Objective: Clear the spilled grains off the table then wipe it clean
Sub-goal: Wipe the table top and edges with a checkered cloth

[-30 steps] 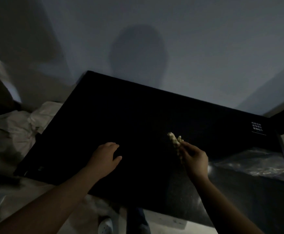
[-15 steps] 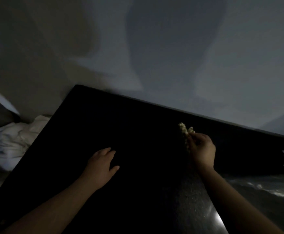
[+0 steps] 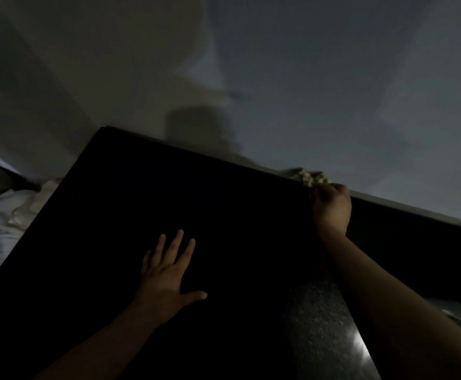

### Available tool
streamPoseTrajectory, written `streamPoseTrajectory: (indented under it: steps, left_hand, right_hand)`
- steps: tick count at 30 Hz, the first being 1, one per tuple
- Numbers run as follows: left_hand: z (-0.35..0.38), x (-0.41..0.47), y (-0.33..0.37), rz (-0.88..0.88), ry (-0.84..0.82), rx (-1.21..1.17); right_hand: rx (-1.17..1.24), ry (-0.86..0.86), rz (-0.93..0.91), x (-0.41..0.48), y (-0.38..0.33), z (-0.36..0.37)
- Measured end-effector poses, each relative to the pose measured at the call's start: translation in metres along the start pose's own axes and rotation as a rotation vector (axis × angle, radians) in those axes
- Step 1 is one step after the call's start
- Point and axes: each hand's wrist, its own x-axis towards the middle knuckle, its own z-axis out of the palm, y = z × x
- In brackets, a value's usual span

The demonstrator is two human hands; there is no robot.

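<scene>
The scene is very dim. A black table (image 3: 169, 193) fills the lower part of the view, its far edge against a pale wall. My right hand (image 3: 332, 207) is at the table's far edge and grips a pale, bumpy cloth (image 3: 310, 177) that sticks out above the fingers. My left hand (image 3: 169, 272) lies flat on the tabletop near the middle, fingers straight and spread. A speckled, shiny patch of the surface (image 3: 320, 319) shows beside my right forearm. I cannot make out single grains in the dark.
Crumpled white fabric or bags (image 3: 7, 215) lie off the table's left side. A pale wall (image 3: 278, 78) with shadows stands right behind the far edge. Something shiny (image 3: 459, 316) lies at the right margin.
My right hand has carried the cloth away from me, from mid-table to the far edge. My left hand has flattened, its fingers spread on the surface. The camera has tilted upward.
</scene>
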Motion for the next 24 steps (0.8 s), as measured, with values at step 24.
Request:
streamPoseTrajectory:
  steps: [24]
  left_hand:
    - [-0.007, 0.000, 0.018, -0.101, -0.035, 0.093]
  right_hand:
    - [0.106, -0.129, -0.282, -0.123, 0.006, 0.019]
